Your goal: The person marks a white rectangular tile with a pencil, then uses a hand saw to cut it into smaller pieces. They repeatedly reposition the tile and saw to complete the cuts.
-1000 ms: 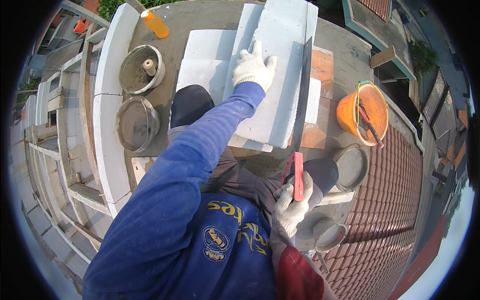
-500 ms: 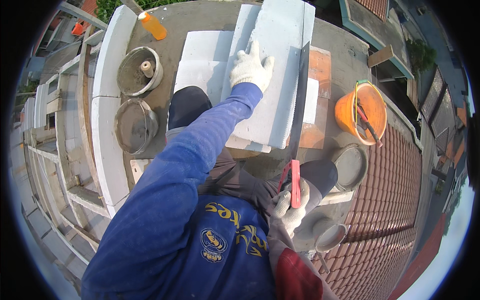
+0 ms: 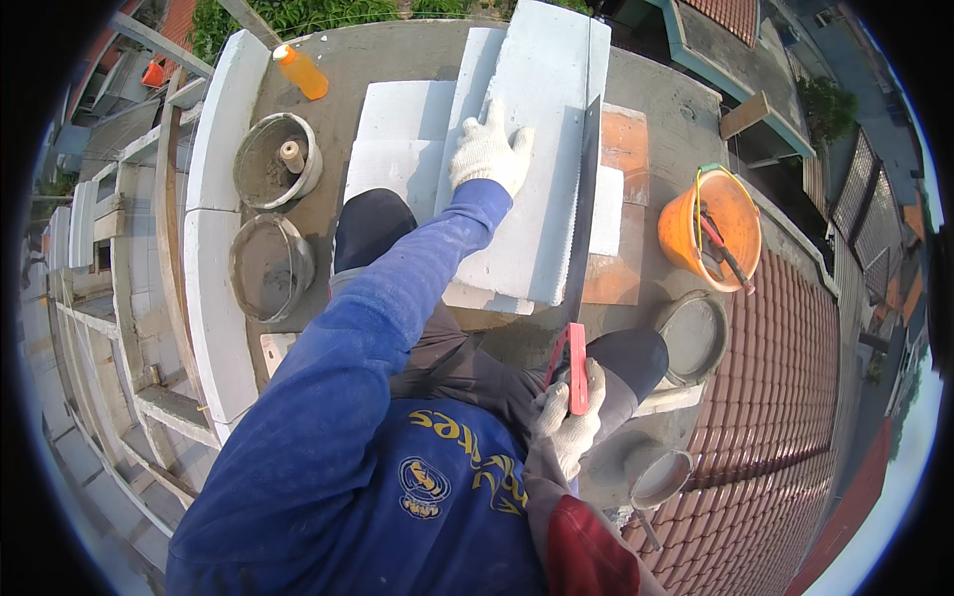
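My gloved left hand (image 3: 490,149) rests with fingers spread on the top white block (image 3: 535,233), which lies on other white blocks (image 3: 397,119) in front of my knees. My gloved right hand (image 3: 571,417) is closed on the red handle (image 3: 576,358) of a hand saw, low at right of centre. The saw's long dark blade (image 3: 582,228) runs up from the handle along the block's right side. Beneath the stack, orange tiles (image 3: 623,139) show to the right.
Grey mortar buckets (image 3: 268,268) and an orange bottle (image 3: 301,72) stand left. An orange bucket (image 3: 686,233) with tools and grey round containers (image 3: 686,338) stand right. A white block parapet (image 3: 211,278) borders the left, open framework beyond. Red roof tiles (image 3: 755,387) lie lower right.
My right hand and the saw have shifted slightly down and toward me. My left hand stays on the block. The scene above sits a little lower in the picture.
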{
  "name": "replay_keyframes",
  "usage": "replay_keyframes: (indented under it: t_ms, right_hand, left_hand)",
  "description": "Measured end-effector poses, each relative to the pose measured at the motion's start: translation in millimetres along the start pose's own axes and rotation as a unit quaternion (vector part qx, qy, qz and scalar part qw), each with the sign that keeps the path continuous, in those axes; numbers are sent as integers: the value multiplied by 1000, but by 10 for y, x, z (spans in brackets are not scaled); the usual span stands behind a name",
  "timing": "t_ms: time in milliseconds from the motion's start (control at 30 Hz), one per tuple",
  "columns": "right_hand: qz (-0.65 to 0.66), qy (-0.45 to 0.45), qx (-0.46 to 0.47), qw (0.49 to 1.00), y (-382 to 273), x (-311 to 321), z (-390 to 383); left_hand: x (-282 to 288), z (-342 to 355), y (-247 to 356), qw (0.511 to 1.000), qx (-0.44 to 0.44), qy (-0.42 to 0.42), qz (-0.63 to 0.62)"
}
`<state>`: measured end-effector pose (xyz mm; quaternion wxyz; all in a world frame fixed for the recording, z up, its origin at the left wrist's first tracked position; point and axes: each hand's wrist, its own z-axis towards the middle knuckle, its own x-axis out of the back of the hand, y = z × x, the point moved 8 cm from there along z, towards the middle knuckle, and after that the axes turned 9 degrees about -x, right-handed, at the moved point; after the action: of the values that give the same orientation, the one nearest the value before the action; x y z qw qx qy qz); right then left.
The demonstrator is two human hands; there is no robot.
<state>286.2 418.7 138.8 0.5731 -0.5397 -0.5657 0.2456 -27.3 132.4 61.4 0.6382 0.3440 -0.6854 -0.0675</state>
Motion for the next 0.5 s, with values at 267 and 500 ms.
replay_keyframes:
  t_ms: [267,500]
  right_hand:
    - [-128,5,108,986,-595,-502,1046]
    - [-94,-38,27,994,-497,-509,989]
  left_hand:
    - [147,-989,178,958,-243,-50,144]
    - [52,-1767,-54,879,-419,-34,224]
